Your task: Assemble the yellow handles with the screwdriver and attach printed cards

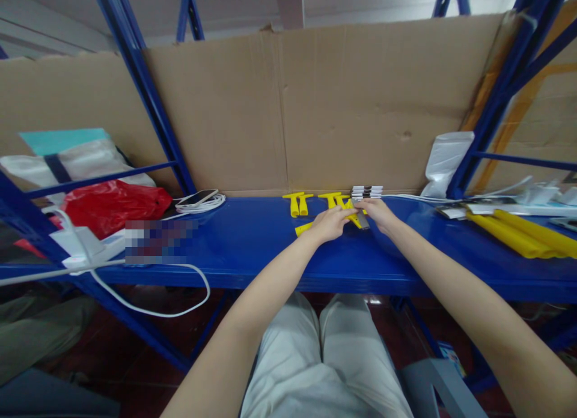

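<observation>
My left hand [332,223] is closed around a yellow T-shaped handle [354,218], low over the blue shelf top. Beside it, my right hand [379,212] pinches at a flat grey piece [362,218] that meets the yellow handle; the fingertips of both hands almost touch, so the contact is partly hidden. More yellow T-shaped handles stand behind: a left pair [294,205] and others [330,199] just behind my left hand. Another yellow piece [303,229] lies partly under my left wrist. A small stack of white-and-black packs [366,192] sits behind my fingers.
Yellow sheet-like rolls [518,235] and flat packages lie at the right. A white plastic bag [446,163] leans by the right post. At left are a red bag [115,205], a phone with coiled white cable [202,202] and a power strip [85,244]. Cardboard [351,106] backs the shelf.
</observation>
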A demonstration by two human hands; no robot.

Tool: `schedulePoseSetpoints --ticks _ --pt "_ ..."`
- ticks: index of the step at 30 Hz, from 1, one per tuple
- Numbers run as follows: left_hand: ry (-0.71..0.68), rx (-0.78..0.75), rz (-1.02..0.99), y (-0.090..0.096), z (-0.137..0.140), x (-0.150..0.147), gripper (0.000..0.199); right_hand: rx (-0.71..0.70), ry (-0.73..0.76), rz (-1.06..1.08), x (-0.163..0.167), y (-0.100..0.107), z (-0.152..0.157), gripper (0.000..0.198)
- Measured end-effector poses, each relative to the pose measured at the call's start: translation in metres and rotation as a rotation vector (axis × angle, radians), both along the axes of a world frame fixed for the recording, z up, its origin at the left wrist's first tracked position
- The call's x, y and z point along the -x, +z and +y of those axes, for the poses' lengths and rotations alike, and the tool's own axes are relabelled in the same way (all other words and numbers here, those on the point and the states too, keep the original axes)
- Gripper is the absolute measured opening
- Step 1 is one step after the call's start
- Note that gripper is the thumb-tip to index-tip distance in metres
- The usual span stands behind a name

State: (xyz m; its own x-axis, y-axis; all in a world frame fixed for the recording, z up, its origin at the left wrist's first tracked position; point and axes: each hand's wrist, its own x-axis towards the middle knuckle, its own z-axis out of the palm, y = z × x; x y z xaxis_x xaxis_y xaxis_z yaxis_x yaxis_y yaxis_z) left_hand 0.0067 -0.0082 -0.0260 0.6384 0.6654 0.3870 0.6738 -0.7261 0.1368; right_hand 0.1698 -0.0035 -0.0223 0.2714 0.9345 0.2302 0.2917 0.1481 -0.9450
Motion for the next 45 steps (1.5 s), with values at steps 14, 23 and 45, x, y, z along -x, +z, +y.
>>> schedulePoseSetpoints --ticks 14,23,45 --pt "0.056 0.009 -0.035 0.0 0.012 0.007 0.043 0.194 -0.314 -0.925 -0.046 -0.012 0.018 0.03" --pt "0.075 0.019 -0.04 0.001 0.011 0.007 0.043 0.302 -0.252 -1.155 -0.026 -0.008 0.011 0.037" --pt "0.087 0.032 -0.052 0.0 0.014 0.007 0.045 -0.002 -0.489 -0.057 -0.047 0.009 0.009 0.004"
